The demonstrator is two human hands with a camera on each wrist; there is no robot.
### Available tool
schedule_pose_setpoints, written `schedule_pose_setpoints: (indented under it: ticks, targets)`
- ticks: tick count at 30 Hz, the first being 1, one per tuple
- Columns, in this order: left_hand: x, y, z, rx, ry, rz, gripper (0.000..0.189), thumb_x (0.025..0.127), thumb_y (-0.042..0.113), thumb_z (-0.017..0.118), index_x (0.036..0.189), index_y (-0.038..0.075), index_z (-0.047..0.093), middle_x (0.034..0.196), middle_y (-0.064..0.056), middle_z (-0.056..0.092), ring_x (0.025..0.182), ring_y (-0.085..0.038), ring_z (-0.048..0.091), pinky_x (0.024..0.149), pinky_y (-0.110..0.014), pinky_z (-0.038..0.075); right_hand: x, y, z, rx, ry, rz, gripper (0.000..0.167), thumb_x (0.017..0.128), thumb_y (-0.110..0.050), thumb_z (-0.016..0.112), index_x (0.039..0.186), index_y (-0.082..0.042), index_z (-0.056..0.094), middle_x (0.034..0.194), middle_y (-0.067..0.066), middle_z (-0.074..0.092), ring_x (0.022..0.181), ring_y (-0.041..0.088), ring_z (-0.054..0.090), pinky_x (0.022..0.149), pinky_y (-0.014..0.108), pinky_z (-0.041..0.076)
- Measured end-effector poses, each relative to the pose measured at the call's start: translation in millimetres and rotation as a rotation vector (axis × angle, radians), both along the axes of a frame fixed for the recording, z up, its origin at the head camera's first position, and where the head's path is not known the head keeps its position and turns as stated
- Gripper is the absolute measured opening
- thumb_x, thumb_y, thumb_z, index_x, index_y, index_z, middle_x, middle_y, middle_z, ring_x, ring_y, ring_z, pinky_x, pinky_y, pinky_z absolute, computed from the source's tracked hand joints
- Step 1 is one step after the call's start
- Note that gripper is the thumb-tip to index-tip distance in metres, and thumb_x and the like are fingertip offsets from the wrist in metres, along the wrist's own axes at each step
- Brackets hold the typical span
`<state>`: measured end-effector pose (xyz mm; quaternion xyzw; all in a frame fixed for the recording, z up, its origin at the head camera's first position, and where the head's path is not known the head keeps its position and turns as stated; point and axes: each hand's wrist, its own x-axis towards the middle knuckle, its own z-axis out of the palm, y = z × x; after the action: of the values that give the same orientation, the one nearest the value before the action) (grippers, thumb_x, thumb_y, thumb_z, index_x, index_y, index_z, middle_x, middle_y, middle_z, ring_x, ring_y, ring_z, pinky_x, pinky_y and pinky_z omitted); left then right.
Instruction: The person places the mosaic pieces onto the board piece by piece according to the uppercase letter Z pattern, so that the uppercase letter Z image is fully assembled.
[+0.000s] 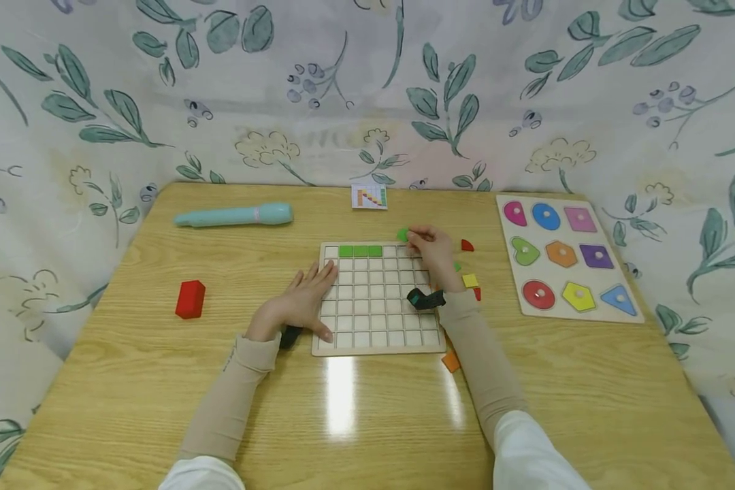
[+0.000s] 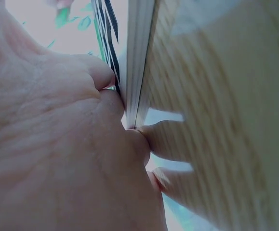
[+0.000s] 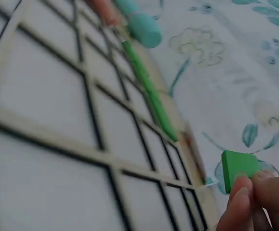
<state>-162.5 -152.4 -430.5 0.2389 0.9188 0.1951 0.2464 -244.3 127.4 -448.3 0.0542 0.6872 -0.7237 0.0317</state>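
Note:
A wooden grid board [image 1: 360, 307] with white square cells lies mid-table. In its back row, several cells from the left, sit green square tiles [image 1: 360, 251]. The person's left hand [image 1: 297, 299] rests along the board's left edge, fingers spread and thumb on the near corner; the left wrist view shows the palm [image 2: 57, 139] against that edge. Beyond the back right of the board, the right hand [image 1: 433, 255] pinches another green tile [image 3: 238, 166] between thumb and fingers. The tile is held up, apart from the board.
Right of the board lie loose pieces: a red quarter-circle [image 1: 467, 246], a yellow tile [image 1: 469, 280] and an orange tile [image 1: 450, 361]. A shape puzzle board [image 1: 569, 272] is farther right. A pattern card [image 1: 369, 197], a teal pen-like object [image 1: 233, 216] and a red block [image 1: 190, 299] are also out.

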Motion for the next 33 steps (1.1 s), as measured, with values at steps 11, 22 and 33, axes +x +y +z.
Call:
schedule_pose_setpoints:
  ticks: [11, 22, 33]
  targets:
    - [0.0, 0.2, 1.5, -0.001, -0.002, 0.001, 0.136, 0.061, 0.042, 0.088, 0.155, 0.004, -0.002, 0.163, -0.013, -0.012, 0.149, -0.037, -0.016, 0.119, -0.058, -0.010, 5.9, -12.4, -12.2, 0.569, 0.211, 0.215, 0.023, 0.095, -0.010, 0.059, 0.115, -0.006, 0.070, 0.114, 0.015, 0.068, 0.092, 0.025, 0.061, 0.075, 0.027, 0.048]
    - [1.7, 0.5, 1.6, 0.015, 0.004, 0.005, 0.136, 0.061, 0.041, 0.088, 0.155, 0.002, -0.001, 0.163, -0.015, -0.009, 0.149, -0.039, -0.014, 0.119, -0.059, -0.009, 6.4, 3.0, 2.7, 0.595, 0.148, 0.407, 0.032, 0.100, -0.020, 0.053, 0.127, -0.006, 0.063, 0.130, 0.019, 0.057, 0.109, 0.031, 0.057, 0.086, 0.034, 0.050]
    - [2.8, -1.0, 3.1, 0.021, -0.001, -0.009, 0.136, 0.061, 0.043, 0.087, 0.155, 0.003, -0.002, 0.163, -0.016, -0.011, 0.148, -0.040, -0.015, 0.118, -0.060, -0.010, 12.2, 85.4, 27.8, 0.678, -0.008, 0.327, 0.044, 0.102, -0.023, 0.047, 0.137, 0.004, 0.049, 0.135, 0.028, 0.052, 0.115, 0.041, 0.057, 0.097, 0.045, 0.050]
